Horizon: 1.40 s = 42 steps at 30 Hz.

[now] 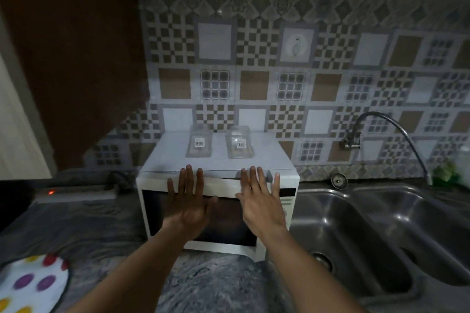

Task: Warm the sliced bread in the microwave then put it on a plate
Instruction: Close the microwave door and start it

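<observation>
Reaching forward, both hands, left hand and right hand, spread flat, holding nothing. They hover before the white box-shaped microwave on the grey marbled desk.

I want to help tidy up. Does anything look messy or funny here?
Nothing looks spilled, broken or crooked. The only slightly unusual thing is that two clear boxes sit side by side on top of the microwave. The left hand and right hand are spread open in front of its door.
</observation>
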Tool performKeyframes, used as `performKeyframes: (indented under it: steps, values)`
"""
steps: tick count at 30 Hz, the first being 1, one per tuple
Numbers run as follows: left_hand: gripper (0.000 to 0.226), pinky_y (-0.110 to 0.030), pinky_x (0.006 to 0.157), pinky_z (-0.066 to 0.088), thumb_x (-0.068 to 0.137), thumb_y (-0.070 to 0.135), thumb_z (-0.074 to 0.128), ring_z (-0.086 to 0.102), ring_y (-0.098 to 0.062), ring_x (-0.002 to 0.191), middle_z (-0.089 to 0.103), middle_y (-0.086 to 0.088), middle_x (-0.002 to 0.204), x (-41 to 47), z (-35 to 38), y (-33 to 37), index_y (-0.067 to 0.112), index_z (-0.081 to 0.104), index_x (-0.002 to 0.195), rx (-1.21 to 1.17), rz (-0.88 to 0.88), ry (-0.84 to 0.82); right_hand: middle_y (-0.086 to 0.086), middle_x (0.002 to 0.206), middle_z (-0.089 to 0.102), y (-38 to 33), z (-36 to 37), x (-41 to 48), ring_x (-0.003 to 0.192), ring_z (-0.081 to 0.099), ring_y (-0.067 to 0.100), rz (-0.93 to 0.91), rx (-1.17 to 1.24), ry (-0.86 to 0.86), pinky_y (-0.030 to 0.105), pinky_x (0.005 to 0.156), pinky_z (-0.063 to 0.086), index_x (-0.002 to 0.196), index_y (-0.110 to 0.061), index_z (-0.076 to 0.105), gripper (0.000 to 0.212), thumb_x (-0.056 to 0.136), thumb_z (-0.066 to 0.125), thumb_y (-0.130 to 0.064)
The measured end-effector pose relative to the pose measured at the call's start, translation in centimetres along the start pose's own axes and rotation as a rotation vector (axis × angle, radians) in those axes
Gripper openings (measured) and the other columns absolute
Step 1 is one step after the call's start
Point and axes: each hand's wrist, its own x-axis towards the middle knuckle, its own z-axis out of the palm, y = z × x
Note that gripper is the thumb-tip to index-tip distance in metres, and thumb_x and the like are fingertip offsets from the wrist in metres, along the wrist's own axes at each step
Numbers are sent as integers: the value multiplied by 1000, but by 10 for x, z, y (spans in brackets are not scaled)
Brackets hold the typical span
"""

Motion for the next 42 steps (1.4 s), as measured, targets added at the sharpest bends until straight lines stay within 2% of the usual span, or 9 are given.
performKeyframes:
  steps: [3, 5, 11, 16, 19, 22, 26, 32, 42]
  values:
    - [89, -52, 115, -21, 85, 71, -15, -27, -30, 146, -27, -12, 159, 12, -2, 8, 14, -19, 153, 25, -30, -1, 18, 166, 6, 10, 4, 15, 154, -4, 34, -18, -10, -47, 64, 114, -17, 159, -10, 3, 77, 90, -13, -39]
    - [86, -53, 114, -23, 83, 69, -16, -34, -28, 144, -36, -10, 156, 19, -5, 14, 18, -27, 151, 37, -49, -35, 17, 166, -6, 13, 7, 20, 152, -16, 34, -11, -21, -58, 66, 111, -22, 157, -11, -10, 77, 86, -19, -39]
    - [72, -59, 116, -17, 97, 59, -4, -26, -30, 147, -22, -10, 162, 45, -10, 29, 17, -20, 154, 134, -99, -83, 19, 161, 27, 16, 22, 30, 152, 15, 39, -30, 16, 32, 74, 113, 4, 155, -5, 26, 67, 98, 16, -38]
    - [75, -61, 116, -16, 98, 60, 0, -12, -31, 151, 6, -7, 166, 55, -12, 30, 14, 8, 157, 211, -73, -100, 17, 162, 25, 21, 21, 36, 153, 8, 39, -39, 11, -10, 76, 112, 1, 155, -5, 25, 67, 99, 13, -39]
    - [91, -60, 115, -16, 86, 66, -13, -4, -31, 152, 22, -4, 162, 56, -17, 26, 16, 21, 154, 202, -47, -87, 15, 167, 1, 22, 16, 38, 151, -16, 38, -61, -34, -63, 75, 109, -9, 158, -7, 2, 62, 105, 17, -36]
    - [76, -60, 117, -12, 95, 65, 6, 3, -28, 153, 30, -1, 159, 58, -25, 26, 18, 29, 151, 167, -57, -94, 13, 167, -3, 21, 7, 41, 150, -23, 36, -67, -34, -76, 74, 107, -18, 159, -9, 1, 62, 107, 19, -36]
    - [68, -60, 119, -5, 99, 62, 17, 20, -22, 149, 35, -1, 156, 60, -33, 27, 19, 32, 150, 127, -55, -132, 8, 165, 21, 25, -3, 49, 155, -2, 30, -80, -6, -110, 71, 107, -23, 158, -12, 17, 58, 108, 22, -40]
    - [67, -59, 120, -2, 98, 63, 20, 30, -19, 145, 40, 0, 152, 62, -38, 27, 21, 36, 147, 106, -66, -157, 4, 151, 45, 29, -15, 57, 144, 35, 21, -69, 120, -139, 65, 115, -12, 150, -16, 38, 52, 105, 37, -42]
    - [66, -57, 119, 2, 98, 64, 21, 34, -17, 141, 44, 3, 148, 66, -41, 27, 23, 38, 146, 105, -82, -185, 3, 120, 63, 31, -31, 65, 118, 59, 24, -7, 222, -192, 59, 121, 2, 129, -16, 56, 38, 101, 50, -41]
